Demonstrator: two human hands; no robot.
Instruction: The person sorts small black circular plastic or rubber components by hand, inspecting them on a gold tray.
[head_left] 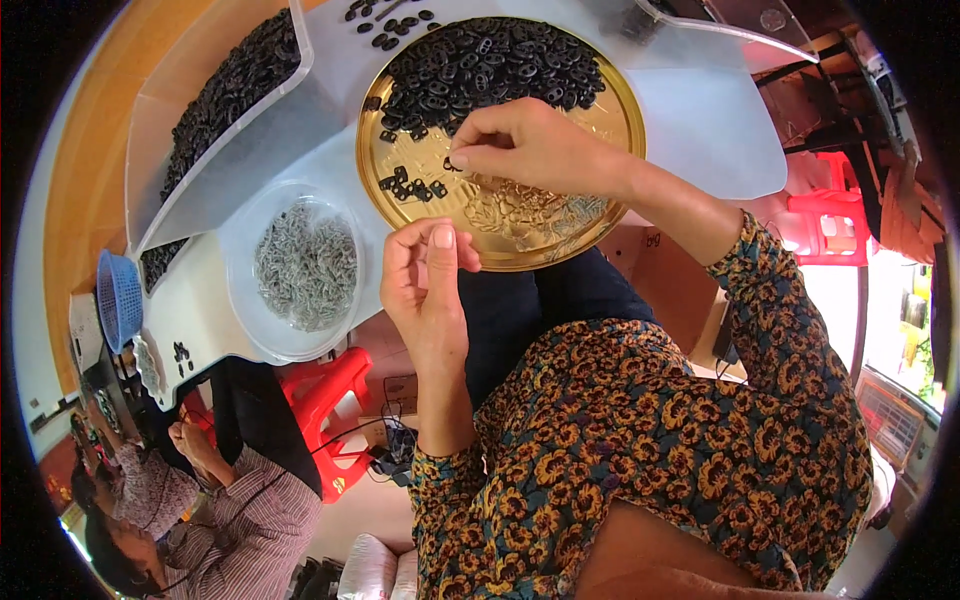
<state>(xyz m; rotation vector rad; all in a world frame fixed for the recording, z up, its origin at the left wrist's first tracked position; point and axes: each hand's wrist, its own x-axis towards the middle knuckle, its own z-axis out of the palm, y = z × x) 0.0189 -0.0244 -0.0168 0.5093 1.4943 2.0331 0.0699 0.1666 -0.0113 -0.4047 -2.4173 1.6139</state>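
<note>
A round gold tray (372,165) lies in front of me, with a large heap of small black oval two-holed pieces (490,70) on its far side. A small group of black pieces (410,186) sits apart from the heap, at the tray's left. Over the tray, my right hand (535,148) pinches a small black two-holed piece (452,164) between thumb and forefinger. My left hand (430,285) is at the tray's near rim, thumb pressed to its curled fingers; anything in that grip is hidden. Thin silvery metal bits (580,212) lie on the tray's near right.
Left of the tray stands a clear round tub (345,335) of small silvery metal parts. Beyond it is a clear bin (215,180) of black pieces. A blue basket (119,300) is at the far left. Another person (240,510) sits at lower left, near a red stool (330,410).
</note>
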